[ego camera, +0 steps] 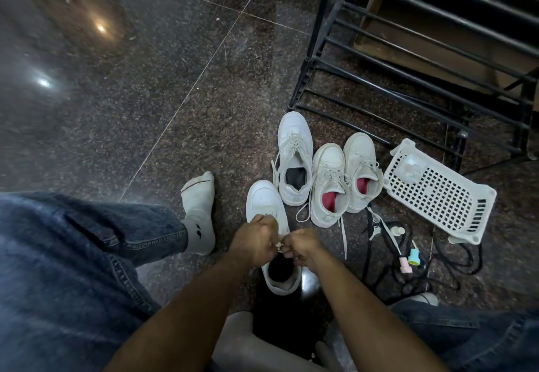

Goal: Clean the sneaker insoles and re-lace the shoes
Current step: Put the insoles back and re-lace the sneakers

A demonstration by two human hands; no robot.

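Observation:
A white sneaker (264, 199) with a dark inside stands on the floor right in front of me, toe pointing away. My left hand (256, 240) and my right hand (302, 247) meet above its tongue, both closed on the white lace (279, 244) between them. Beyond it stands a second white sneaker (293, 138) with a dark insole and loose laces. To the right, two off-white sneakers (328, 164) (359, 150) with red insoles sit side by side, laces loose.
A white perforated plastic basket (443, 193) lies right of the shoes. Small bottles (412, 256) and dark laces or cords (455, 258) are scattered below it. A black metal rack (408, 59) stands behind. My socked foot (199, 211) rests left of the near sneaker.

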